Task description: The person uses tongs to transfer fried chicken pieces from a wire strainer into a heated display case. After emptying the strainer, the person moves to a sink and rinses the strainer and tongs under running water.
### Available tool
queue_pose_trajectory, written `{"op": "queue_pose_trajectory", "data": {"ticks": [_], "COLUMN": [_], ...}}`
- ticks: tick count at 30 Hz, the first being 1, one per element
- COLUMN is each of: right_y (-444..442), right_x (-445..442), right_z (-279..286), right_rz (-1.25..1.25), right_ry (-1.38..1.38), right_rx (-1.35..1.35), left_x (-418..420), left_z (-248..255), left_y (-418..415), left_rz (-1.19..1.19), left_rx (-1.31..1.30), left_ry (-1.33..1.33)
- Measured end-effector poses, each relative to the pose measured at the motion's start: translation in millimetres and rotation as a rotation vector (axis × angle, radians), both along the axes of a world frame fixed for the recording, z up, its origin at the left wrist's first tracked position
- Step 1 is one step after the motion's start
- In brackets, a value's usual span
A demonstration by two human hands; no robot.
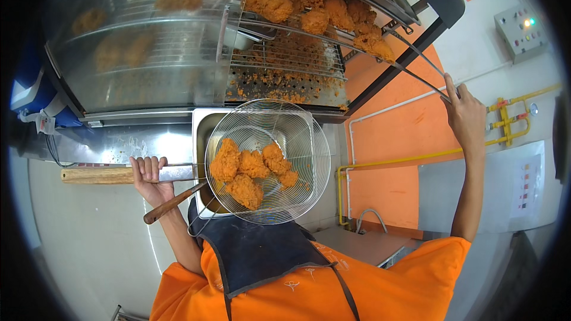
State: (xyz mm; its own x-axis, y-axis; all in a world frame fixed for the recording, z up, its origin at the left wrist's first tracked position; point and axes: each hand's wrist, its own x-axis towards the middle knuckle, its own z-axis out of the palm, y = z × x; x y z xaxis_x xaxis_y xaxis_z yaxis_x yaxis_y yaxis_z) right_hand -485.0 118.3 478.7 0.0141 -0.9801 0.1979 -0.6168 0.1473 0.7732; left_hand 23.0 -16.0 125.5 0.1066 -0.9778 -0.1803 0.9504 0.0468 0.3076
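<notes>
My left hand grips the wooden and metal handle of a round wire skimmer. Several pieces of fried chicken lie in the skimmer, which is over a rectangular stainless steel pan. A second wooden handle sticks out beside my left wrist. Up at the right, my right hand holds long metal tongs. The arms of the tongs reach to either side of a fried chicken piece at the rack's edge; whether they pinch it, I cannot tell.
A display warmer with a clear panel holds more fried chicken on wire racks; crumbs cover its perforated floor. Its dark frame post slants near the tongs. Yellow gas pipes and a control box are on the right.
</notes>
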Motion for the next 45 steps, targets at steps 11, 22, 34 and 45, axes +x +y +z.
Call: {"op": "queue_pose_trajectory", "data": {"ticks": [11,22,34,45], "right_y": [49,41,31,25], "right_x": [76,39,45,60], "right_z": [10,-21,-23,-43], "right_rz": [-0.056,-0.066,-0.051,-0.184], "right_ry": [-0.108,-0.117,-0.026,-0.084], "right_rx": [-0.08,-0.081,-0.045,-0.093], "left_x": [4,1,5,5], "left_z": [-8,-2,-9,-17], "left_y": [1,-1,-1,-4], "left_rz": [-0.015,-0.01,-0.061,-0.066], "left_rx": [-0.029,0.021,-0.044,-0.118], "left_ry": [0.044,0.016,0.055,0.057]}}
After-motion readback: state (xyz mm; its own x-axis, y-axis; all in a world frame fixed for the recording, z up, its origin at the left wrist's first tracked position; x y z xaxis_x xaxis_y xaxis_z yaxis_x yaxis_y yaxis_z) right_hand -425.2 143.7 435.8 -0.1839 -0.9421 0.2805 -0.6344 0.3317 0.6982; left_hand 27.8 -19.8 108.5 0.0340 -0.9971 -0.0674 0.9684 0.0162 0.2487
